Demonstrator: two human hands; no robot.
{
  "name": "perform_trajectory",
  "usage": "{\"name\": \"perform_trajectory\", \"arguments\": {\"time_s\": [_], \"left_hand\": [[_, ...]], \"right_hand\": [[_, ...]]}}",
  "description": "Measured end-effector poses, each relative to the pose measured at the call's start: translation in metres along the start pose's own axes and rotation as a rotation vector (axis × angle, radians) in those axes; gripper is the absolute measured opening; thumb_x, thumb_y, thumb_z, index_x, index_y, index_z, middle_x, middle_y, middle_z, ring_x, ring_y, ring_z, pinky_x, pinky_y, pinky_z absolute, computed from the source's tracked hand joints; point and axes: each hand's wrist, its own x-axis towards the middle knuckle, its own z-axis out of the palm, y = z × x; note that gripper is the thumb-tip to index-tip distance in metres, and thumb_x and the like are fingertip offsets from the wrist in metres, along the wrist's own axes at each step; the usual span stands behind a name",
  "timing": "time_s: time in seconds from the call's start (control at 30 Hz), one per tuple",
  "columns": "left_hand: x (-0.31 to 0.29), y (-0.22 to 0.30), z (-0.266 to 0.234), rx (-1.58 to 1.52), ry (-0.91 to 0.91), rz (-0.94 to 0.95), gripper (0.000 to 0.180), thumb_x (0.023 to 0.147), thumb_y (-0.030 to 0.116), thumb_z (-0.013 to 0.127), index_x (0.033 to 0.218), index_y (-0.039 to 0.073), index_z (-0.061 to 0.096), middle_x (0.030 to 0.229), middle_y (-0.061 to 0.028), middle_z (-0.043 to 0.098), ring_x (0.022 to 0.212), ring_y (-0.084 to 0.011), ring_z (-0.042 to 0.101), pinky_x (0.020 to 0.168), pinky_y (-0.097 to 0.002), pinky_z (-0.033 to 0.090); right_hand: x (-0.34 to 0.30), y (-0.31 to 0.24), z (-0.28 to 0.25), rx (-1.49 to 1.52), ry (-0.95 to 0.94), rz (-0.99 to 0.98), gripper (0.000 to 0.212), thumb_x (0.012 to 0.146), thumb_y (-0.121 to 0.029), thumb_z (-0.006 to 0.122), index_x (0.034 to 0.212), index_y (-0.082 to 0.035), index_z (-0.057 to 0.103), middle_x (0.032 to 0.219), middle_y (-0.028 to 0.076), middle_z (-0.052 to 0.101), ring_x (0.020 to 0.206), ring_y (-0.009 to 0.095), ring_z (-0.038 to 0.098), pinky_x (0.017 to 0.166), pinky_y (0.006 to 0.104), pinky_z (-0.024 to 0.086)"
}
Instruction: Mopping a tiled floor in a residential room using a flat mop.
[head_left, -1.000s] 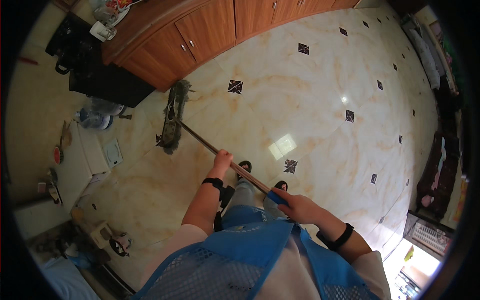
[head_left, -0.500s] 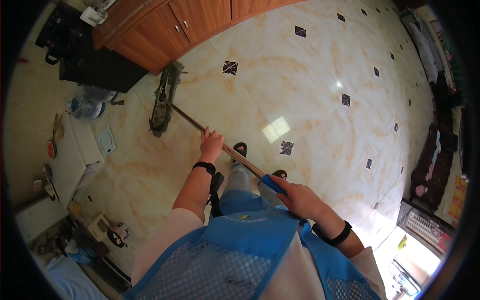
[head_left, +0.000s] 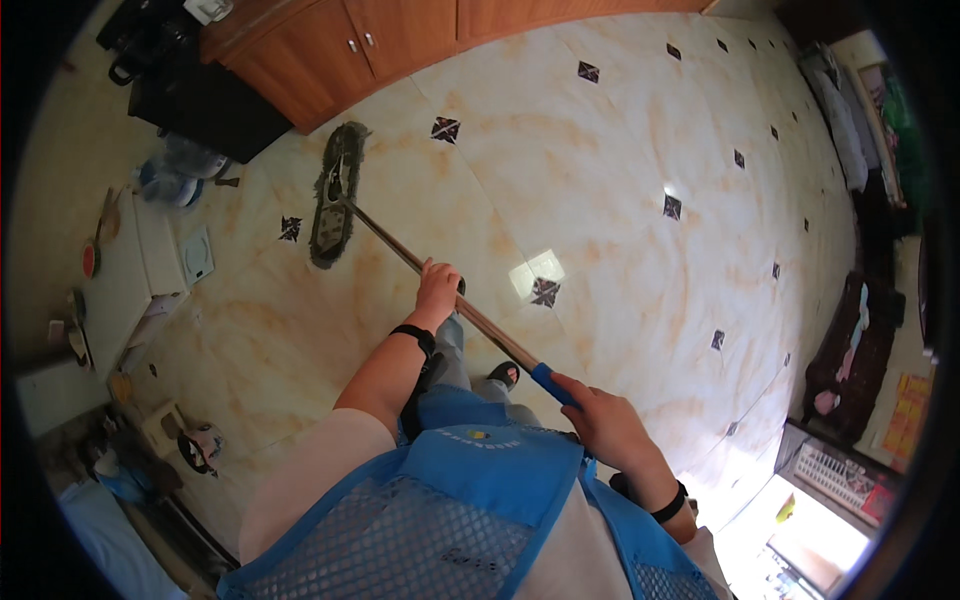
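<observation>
The mop head (head_left: 330,225), grey and long, lies flat on the tiled floor (head_left: 620,330), near the corner of the brown wooden cabinet (head_left: 300,75) but apart from it. Half a second ago it was closer to this corner; now it has shifted to the right. Because of this, a dark diamond inlay (head_left: 290,228), which was not visible in the previous picture, shows just beside its left edge.

The pole (head_left: 500,335) runs from the mop head down to the right, toward the body. The left hand (head_left: 437,292) has its fingers closed around the middle part of the pole, as before. The right hand (head_left: 607,425) is closed on the blue grip (head_left: 553,384) at the upper end, also as before.

The feet have changed their place: the right sandal (head_left: 507,375) is now seen at the left of the pole, below it, while the left foot is mostly hidden behind the left hand and the pole.
</observation>
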Motion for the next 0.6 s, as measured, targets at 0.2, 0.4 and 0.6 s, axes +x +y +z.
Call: {"name": "perform_trajectory", "arguments": {"time_s": [0.2,0.4,0.6], "left_hand": [[-0.024,0.115,0.051,-0.276,0.387,0.182,0.009,0.078,0.014,0.045,0.072,0.010,0.050,0.077,-0.0072,0.053,0.085,-0.0269,0.050,0.080,-0.0413,0.035],[-0.058,0.232,0.093,-0.270,0.224,0.360,0.008,0.078,0.014,0.046,0.076,0.011,0.052,0.076,-0.0055,0.052,0.083,-0.0254,0.051,0.079,-0.0428,0.034],[-0.053,0.275,0.100,-0.247,0.040,0.684,0.024,0.074,0.007,0.049,0.097,0.011,0.055,0.079,-0.0063,0.053,0.086,-0.0249,0.051,0.078,-0.0427,0.034]], "right_hand": [[-0.093,0.056,0.000,-0.039,0.195,0.148,0.037,0.081,-0.014,0.058,0.117,-0.019,0.052,0.081,0.014,0.061,0.073,0.033,0.060,0.064,0.0408,0.047],[-0.194,0.099,0.002,0.021,0.352,0.454,0.035,0.073,-0.008,0.066,0.108,-0.013,0.059,0.085,0.014,0.064,0.075,0.030,0.063,0.064,0.0349,0.049],[-0.234,0.113,0.002,-0.029,0.427,0.470,0.035,0.074,-0.007,0.067,0.108,-0.010,0.059,0.071,0.013,0.063,0.059,0.023,0.060,0.057,0.0299,0.046]]}}
